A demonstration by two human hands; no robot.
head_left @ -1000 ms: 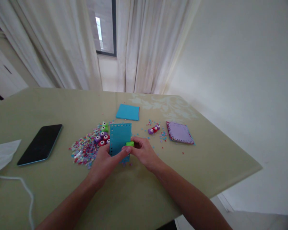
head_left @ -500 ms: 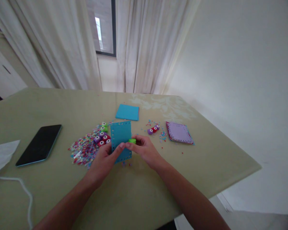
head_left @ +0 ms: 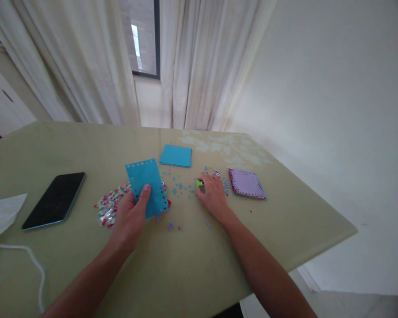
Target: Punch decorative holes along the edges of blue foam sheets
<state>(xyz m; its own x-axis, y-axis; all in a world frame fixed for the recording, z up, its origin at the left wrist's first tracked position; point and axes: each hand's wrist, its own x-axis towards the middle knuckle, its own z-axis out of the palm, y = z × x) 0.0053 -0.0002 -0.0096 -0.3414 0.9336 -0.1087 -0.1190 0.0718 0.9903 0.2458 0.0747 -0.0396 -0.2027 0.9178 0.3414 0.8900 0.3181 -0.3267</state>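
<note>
My left hand [head_left: 131, 218] pinches a blue card [head_left: 141, 172] with its thumb in front, holding it tilted above the table. Small punched holes line the card's top, right and bottom edges. Over to the right, my right hand [head_left: 215, 196] has its fingers around a small green craft punch [head_left: 199, 183] with toy eyes, low at the tabletop. Just beyond those fingers, a purple punch [head_left: 216, 175] with eyes peeks out, mostly hidden by the hand. Behind the blue card, other punches are largely covered. Blue paper bits [head_left: 177, 187] lie scattered between the hands.
A heap of coloured confetti [head_left: 111, 203] lies beside my left hand. Blue cards [head_left: 176, 156] are stacked farther back. Hole-edged cards with a purple one on top [head_left: 247, 183] sit at right. A black tablet [head_left: 55, 201], white paper [head_left: 6, 214] and white cable [head_left: 36, 260] occupy the left.
My hands have moved apart. The left tilted the blue card and drew it left; the right carried the green punch off the card to the right, beside the other punches. Blue bits now show on the table.
</note>
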